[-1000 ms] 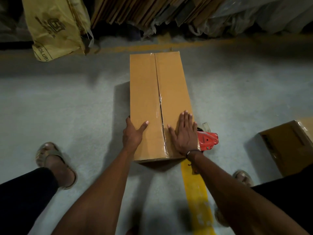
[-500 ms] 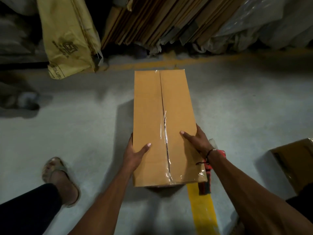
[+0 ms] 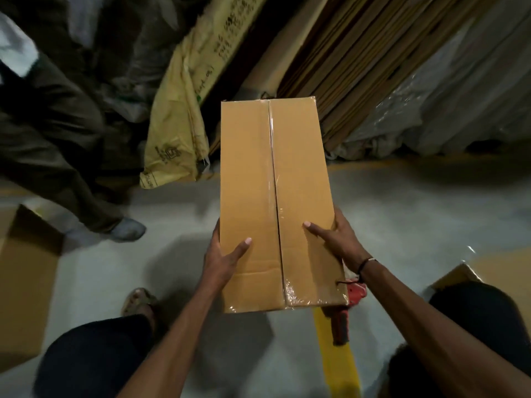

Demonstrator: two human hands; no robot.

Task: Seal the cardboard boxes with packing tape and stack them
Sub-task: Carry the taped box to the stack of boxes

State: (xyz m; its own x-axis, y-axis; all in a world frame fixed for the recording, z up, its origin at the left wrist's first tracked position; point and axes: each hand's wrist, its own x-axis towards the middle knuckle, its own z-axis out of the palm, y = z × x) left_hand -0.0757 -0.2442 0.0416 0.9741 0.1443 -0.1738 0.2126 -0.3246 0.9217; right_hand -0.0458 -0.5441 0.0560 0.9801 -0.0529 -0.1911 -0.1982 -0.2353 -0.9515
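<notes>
- A long cardboard box (image 3: 275,202) is held up off the floor (image 3: 402,214), its length running away from the person, near end low in the view.
- The left hand (image 3: 222,261) grasps the box's left side near the near end: thumb lying across the top face, fingers hidden down the side wall.
- The right hand (image 3: 337,239) grasps the right side the same way, thumb pointing inward over the top toward the middle seam, fingers wrapped out of sight along the edge. A dark band sits on that wrist.
- Clear tape (image 3: 274,182) runs down the middle seam of the top and folds over the near end, where it shines and wrinkles.
- A red tape gun (image 3: 349,305) lies on the floor just beyond the box's near right corner, partly hidden by the box and the right forearm; its handle lies beside a yellow floor line (image 3: 337,360).
- Another cardboard box (image 3: 502,271) sits at the right edge of the floor; a flattened brown one (image 3: 26,282) lies at the left edge.
- A yellow sack (image 3: 178,124) and stacked cardboard sheets (image 3: 359,61) lean at the far side.
- Another person's leg and shoe (image 3: 126,229) stand on the floor to the left.
- The wearer's sandalled foot (image 3: 139,301) shows below the left forearm.
</notes>
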